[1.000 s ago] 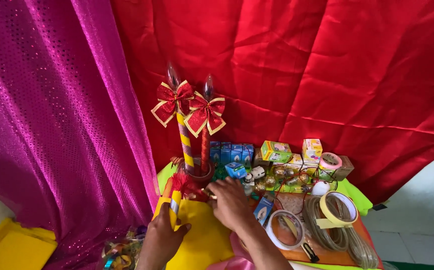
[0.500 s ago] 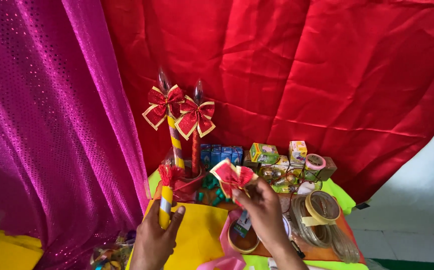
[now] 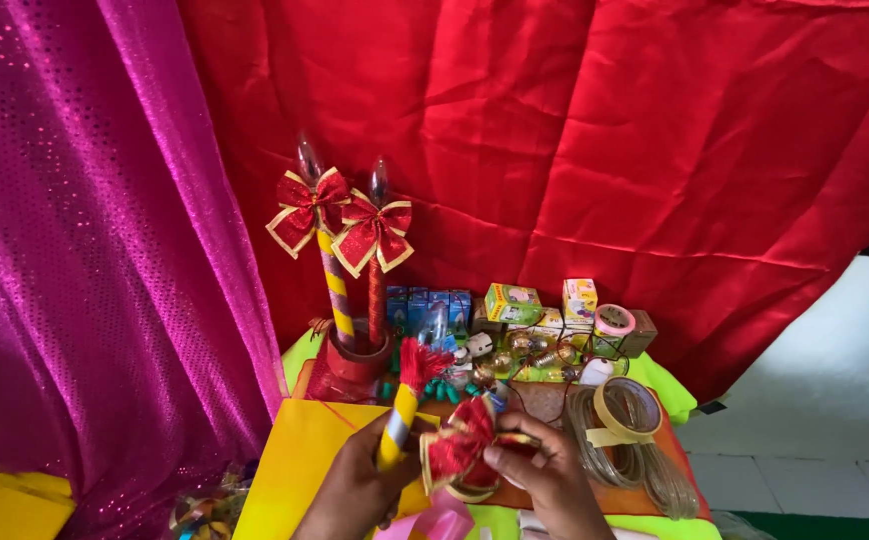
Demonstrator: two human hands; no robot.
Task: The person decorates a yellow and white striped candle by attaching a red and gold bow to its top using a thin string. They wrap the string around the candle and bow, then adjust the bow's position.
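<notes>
The left hand is closed around the lower part of a striped stick, yellow and silver, which has a red tassel at its top end. The stick leans a little to the right and its tassel reaches up near the red pot. The right hand pinches a red bow with gold edge between thumb and fingers; the bow is just beside the stick, to its right, and I cannot tell if it touches the stick. Both hands are low in the view, above a yellow sheet that lies on the desk.

Behind the hands, the red pot holds two tall upright sticks: one striped yellow and silver, one dark red. Each has a red bow with gold border near the top, the left bow and the right bow, and above each bow there is a clear bulb shaped like a flame. To the right of the pot stand small blue boxes, a green and yellow box and another small box, with little bulbs lying in front of them. A roll of pale tape rests on a coil of clear tubing, near the right hand. Behind everything hangs a red cloth, and at the left a shiny magenta cloth.
</notes>
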